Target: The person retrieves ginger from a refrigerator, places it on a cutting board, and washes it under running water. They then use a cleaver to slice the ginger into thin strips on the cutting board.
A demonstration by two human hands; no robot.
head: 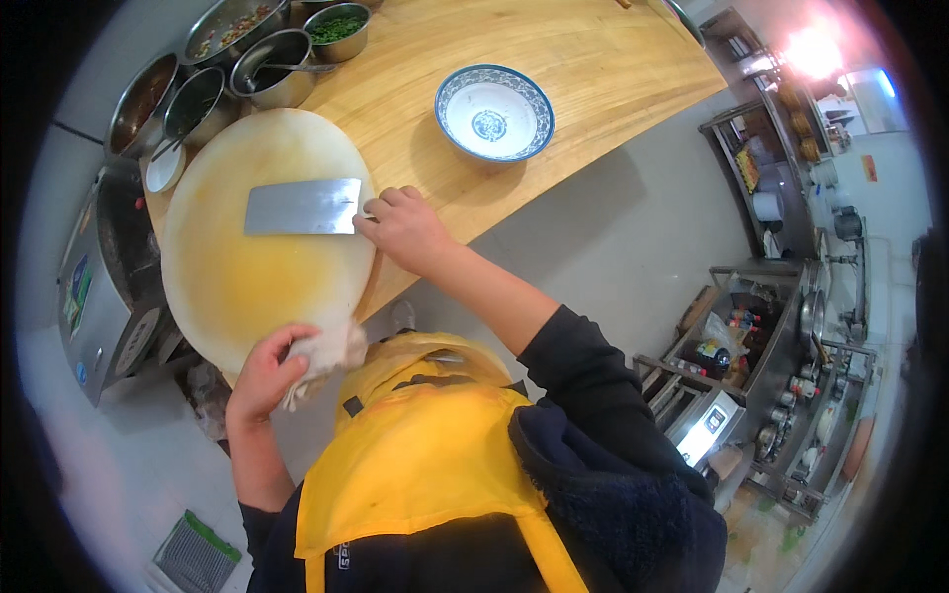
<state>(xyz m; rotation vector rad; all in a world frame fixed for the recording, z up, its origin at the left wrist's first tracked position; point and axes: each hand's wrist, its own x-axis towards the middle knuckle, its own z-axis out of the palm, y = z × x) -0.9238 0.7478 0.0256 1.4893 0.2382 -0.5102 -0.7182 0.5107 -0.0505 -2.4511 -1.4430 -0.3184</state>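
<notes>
A metal cleaver (302, 207) lies over the large round cutting board (222, 296), its broad blade pointing left. My right hand (406, 226) is at the cleaver's right end, fingers curled where the handle would be; the handle itself is hidden. My left hand (273, 370) holds a whitish cloth (326, 356), slightly blurred, at the board's near edge. The board's surface is stained yellow in the middle. A blue-and-white patterned bowl (494, 113) stands on the wooden table (593, 44), to the right of and beyond my right hand.
Metal bowls crowd the table's far left, one with chopped greens (337, 30), another with a ladle (278, 67). A small white dish (166, 167) sits beside the board. Metal equipment (111, 319) stands left; shelving (771, 185) and a metal rack (771, 356) stand right.
</notes>
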